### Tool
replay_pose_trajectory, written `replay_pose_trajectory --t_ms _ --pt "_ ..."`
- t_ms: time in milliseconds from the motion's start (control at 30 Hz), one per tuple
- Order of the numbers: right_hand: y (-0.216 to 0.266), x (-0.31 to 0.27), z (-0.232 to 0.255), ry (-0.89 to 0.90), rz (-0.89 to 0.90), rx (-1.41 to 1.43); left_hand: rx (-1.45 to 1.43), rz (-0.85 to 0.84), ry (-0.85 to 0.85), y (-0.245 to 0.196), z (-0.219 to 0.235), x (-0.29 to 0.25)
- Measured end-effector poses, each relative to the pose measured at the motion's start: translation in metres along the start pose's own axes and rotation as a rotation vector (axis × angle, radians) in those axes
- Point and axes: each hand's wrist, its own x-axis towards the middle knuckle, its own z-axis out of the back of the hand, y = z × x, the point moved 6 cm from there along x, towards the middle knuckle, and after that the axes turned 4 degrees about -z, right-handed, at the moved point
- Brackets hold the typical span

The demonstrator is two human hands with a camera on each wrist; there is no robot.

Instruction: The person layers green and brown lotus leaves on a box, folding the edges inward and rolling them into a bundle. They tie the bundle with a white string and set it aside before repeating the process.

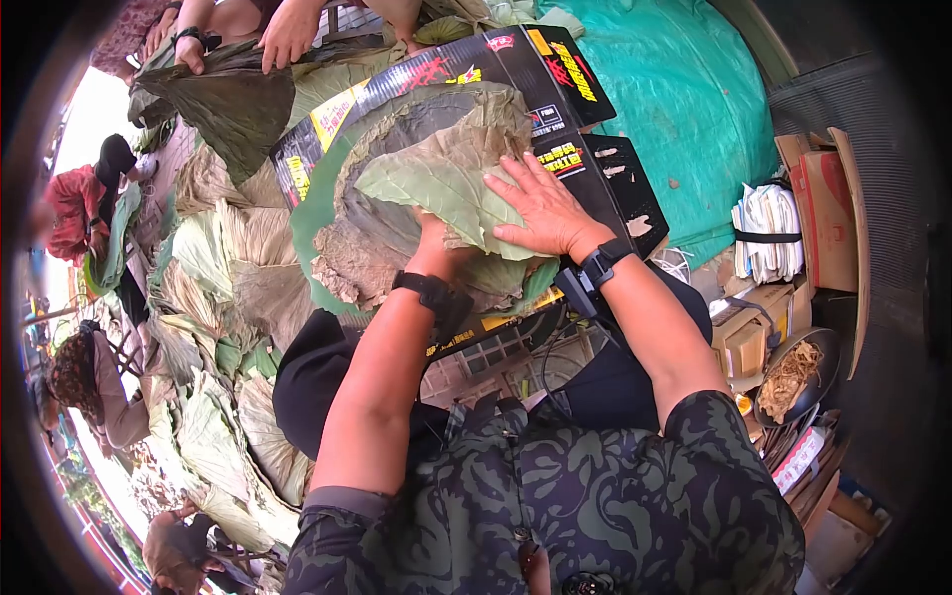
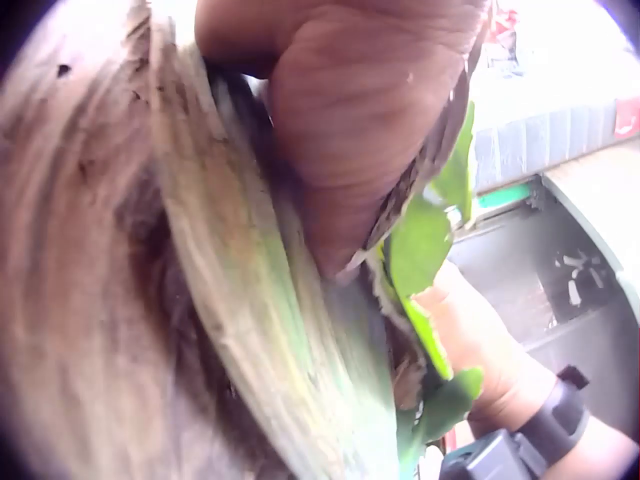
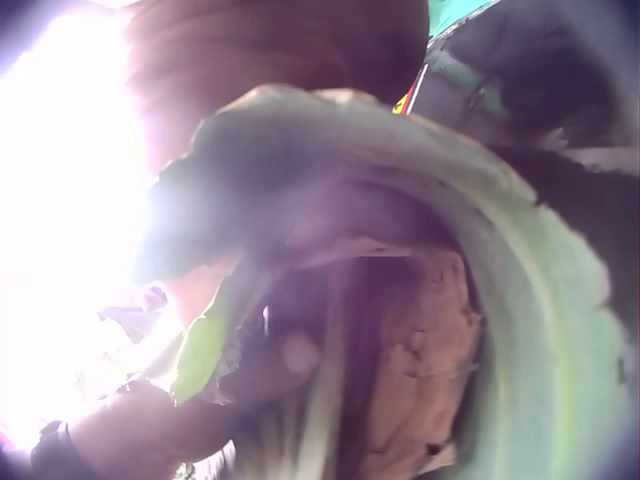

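A stack of dried, brownish lotus leaves (image 1: 347, 243) lies in front of me, a green layer (image 1: 315, 208) showing round its edge. On top, a paler green leaf (image 1: 426, 188) is folded over. My right hand (image 1: 543, 210) presses on this fold, palm down and fingers spread. My left hand (image 1: 436, 250) reaches in beneath the same leaf, which hides its fingers in the head view. Seen from the left wrist, the left hand (image 2: 350, 120) has one digit pointing down among leaf layers; I cannot tell whether it grips them.
Black printed cardboard (image 1: 610, 178) lies under the stack. Beyond it spreads a teal tarp (image 1: 674, 109). Loose dried leaves (image 1: 228, 268) cover the left side. Another person's hands (image 1: 290, 38) hold a dark leaf (image 1: 233, 109) at upper left. Cardboard boxes (image 1: 828, 218) and a pan (image 1: 828, 352) stand at right.
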Motion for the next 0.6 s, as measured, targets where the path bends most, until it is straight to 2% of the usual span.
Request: replay_pose_trajectory --t_ms 67,100,133,200,233,300,333,400,433,467,500,533,600 --pt "0.001 -0.001 -0.005 -0.002 0.051 -0.13 -0.639 0.167 -0.3 0.025 0.0 -0.011" --pt "0.003 -0.001 -0.004 0.0 0.055 -0.13 -1.022 0.478 -0.332 -0.011 0.05 -0.018" --pt "0.004 -0.002 -0.004 0.004 0.046 -0.149 -1.02 0.479 -0.335 -0.009 0.05 -0.028" --pt "0.003 -0.002 -0.004 0.006 0.038 -0.164 -0.057 0.378 -0.814 -0.009 0.09 -0.058" --pt "0.003 -0.001 -0.005 -0.003 0.042 -0.177 -0.054 0.381 -0.814 -0.016 0.097 -0.061" --pt "0.005 -0.002 -0.005 -0.008 0.049 -0.192 0.159 0.192 -0.8 -0.053 0.115 -0.056" --pt "0.006 -0.002 -0.004 -0.016 0.047 -0.193 0.159 0.194 -0.802 -0.058 0.111 -0.053" --pt "0.004 0.0 -0.005 -0.029 0.045 -0.202 0.281 0.119 -0.223 -0.068 0.073 -0.028" --pt "-0.005 0.003 -0.007 -0.086 0.032 -0.077 0.28 0.113 -0.231 -0.067 0.065 -0.027" --pt "-0.007 0.005 -0.001 -0.14 0.02 0.052 0.273 0.158 -0.122 -0.062 0.048 -0.029" --pt "-0.01 0.007 0.011 -0.313 0.03 0.138 0.266 0.208 -0.01 -0.055 0.032 -0.032" --pt "-0.006 0.014 0.021 -0.307 0.029 0.141 0.263 0.212 -0.005 -0.054 0.031 -0.03" --pt "0.003 0.024 0.041 -0.495 0.086 -0.089 0.257 0.221 0.02 -0.054 0.031 -0.032"
